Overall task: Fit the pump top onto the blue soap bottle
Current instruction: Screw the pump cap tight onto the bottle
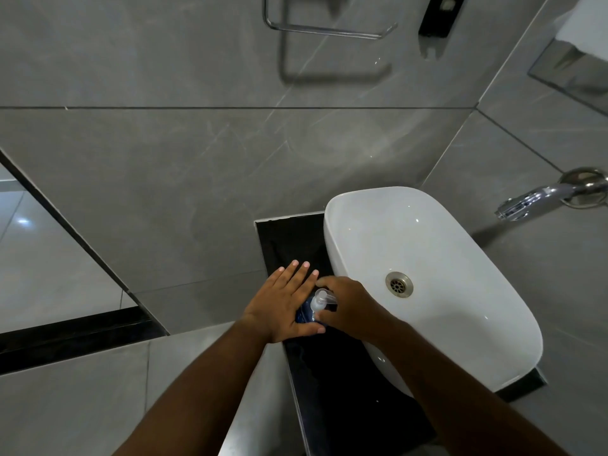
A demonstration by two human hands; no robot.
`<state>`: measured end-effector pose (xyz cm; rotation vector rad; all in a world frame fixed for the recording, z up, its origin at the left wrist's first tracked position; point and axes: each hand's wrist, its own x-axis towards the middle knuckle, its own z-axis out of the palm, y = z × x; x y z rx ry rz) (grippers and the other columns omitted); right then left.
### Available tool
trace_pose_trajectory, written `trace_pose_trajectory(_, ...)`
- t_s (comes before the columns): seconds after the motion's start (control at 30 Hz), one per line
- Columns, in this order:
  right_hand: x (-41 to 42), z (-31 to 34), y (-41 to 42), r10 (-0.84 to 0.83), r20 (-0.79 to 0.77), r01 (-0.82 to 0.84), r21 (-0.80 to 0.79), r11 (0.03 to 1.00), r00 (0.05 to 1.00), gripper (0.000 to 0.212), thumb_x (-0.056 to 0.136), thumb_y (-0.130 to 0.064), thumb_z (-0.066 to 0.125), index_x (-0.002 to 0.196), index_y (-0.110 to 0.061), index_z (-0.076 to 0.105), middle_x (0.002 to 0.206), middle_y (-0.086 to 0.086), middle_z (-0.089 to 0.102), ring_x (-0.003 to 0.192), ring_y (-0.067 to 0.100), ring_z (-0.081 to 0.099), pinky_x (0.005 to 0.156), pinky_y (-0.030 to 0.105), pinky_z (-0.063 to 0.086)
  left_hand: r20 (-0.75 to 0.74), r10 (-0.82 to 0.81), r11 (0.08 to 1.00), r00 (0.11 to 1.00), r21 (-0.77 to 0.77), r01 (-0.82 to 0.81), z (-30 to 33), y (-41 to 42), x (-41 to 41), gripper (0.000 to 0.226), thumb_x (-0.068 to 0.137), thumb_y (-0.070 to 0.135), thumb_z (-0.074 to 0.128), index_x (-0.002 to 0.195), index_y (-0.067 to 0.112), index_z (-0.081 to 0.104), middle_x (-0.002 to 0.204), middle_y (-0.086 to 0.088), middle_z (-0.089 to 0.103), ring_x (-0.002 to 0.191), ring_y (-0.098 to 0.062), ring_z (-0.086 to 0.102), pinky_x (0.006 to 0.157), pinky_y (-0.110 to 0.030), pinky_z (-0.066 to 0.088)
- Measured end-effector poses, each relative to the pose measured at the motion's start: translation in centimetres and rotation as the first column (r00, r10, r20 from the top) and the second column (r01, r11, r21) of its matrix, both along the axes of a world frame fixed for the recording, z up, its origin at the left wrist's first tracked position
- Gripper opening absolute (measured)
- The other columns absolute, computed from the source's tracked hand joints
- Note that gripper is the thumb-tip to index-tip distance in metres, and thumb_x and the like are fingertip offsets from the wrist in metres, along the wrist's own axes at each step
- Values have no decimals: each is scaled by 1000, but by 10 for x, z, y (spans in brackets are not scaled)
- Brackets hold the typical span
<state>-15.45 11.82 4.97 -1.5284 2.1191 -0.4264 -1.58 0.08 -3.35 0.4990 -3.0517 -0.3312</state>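
Blue soap bottle (304, 313) sits low centre of frame on the black counter (332, 383), just left of the white basin (437, 258). Only a sliver of the blue body shows between the two hands. Clear pump top (320, 299) is on the bottle's neck, nozzle pointing right and slightly down-frame; can't tell if it is fully seated or threaded.

Left hand (286, 307) is against the bottle's left side, fingers straight and extended toward upper right, thumb curled under the body along the lower edge. That reads as a loose brace, palm on the bottle, not a clenched fist.

Right hand (348, 307) comes in from the right, fingers curled around the pump collar area, grasping the pump top. Fingertips are hidden behind the pump, so exact contact points are unclear.

Basin has a metal drain (398, 284) centre, and its left rim is just beside the right hand. Chrome tap (539, 197) juts from the wall at right edge. Towel ring (329, 24) is mounted top centre on grey tiled wall (164, 166).
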Motion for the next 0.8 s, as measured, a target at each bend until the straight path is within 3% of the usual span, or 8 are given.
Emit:
trace_pose_trajectory(0.1, -1, -4, 0, -63, -15, 63, 60, 996, 998, 46, 86, -25, 66, 125, -6, 51, 126, 17, 60, 114, 31, 57, 102, 36, 42, 5, 6, 1000, 1000, 7, -6, -1, 0, 0, 102, 83, 86, 25, 155, 21, -6, 163, -8, -9, 148, -24, -18, 117, -39, -15)
trace_pose_trajectory(0.23, -3, -8, -2, -96, 0, 96, 64, 993, 995, 39, 81, -38, 69, 108, -13, 58, 107, 10, 68, 91, 21, 64, 79, 25, 46, 6, 13, 1000, 1000, 10, -13, -2, 0, 1, 102, 83, 86, 25, 155, 21, -7, 163, -8, -9, 148, -23, -18, 117, -40, -14)
trace_pose_trajectory(0.37, -1, -10, 2, -125, 57, 122, 56, 991, 990, 41, 85, -23, 67, 121, -11, 54, 116, 10, 65, 102, 28, 64, 88, 29, 48, 1, 14, 1000, 1000, 11, -14, -3, 0, 0, 102, 82, 87, 24, 155, 21, -6, 164, -8, -7, 148, -23, -17, 118, -40, -12)
trace_pose_trajectory(0.5, -3, -8, 1, -101, 23, 98, 93, 991, 995, 26, 84, -26, 67, 96, -3, 62, 97, 16, 68, 82, 27, 63, 77, 33, 50, 6, 8, 1000, 1000, 29, -8, -3, -1, 0, 102, 82, 87, 24, 154, 22, -8, 163, -8, -11, 147, -22, -20, 117, -38, -15)
trace_pose_trajectory(0.57, -2, -6, 2, -77, 6, 77, 58, 995, 997, 30, 85, -27, 66, 103, -3, 61, 107, 17, 67, 88, 24, 61, 82, 32, 48, 8, 7, 1000, 1000, 22, -7, -2, -1, -1, 102, 81, 87, 23, 154, 22, -8, 163, -8, -11, 148, -23, -19, 117, -39, -14)
trace_pose_trajectory(0.67, -1, 0, 4, -64, 79, 63, 21, 998, 995, 37, 90, -14, 59, 125, -4, 54, 124, 19, 61, 111, 29, 60, 96, 35, 46, 0, 9, 1000, 1000, 28, -9, -2, 0, -1, 102, 81, 87, 23, 155, 22, -6, 163, -8, -9, 148, -23, -18, 117, -39, -15)
trace_pose_trajectory(0.73, -3, 2, 4, -55, 99, 54, 15, 998, 994, 24, 88, -12, 59, 110, -4, 62, 104, 19, 68, 94, 32, 66, 80, 36, 53, -2, 6, 1000, 1000, 28, -6, -2, 0, -1, 102, 81, 87, 24, 154, 22, -7, 163, -8, -9, 148, -23, -18, 116, -39, -15)
trace_pose_trajectory(0.8, -4, 4, 2, -75, 82, 71, 55, 996, 994, 22, 86, -22, 64, 97, -2, 64, 91, 16, 68, 78, 29, 65, 70, 33, 52, -6, 6, 999, 1000, 37, -6, -3, -1, 0, 102, 81, 86, 27, 153, 23, -8, 163, -7, -9, 148, -22, -18, 117, -38, -15)
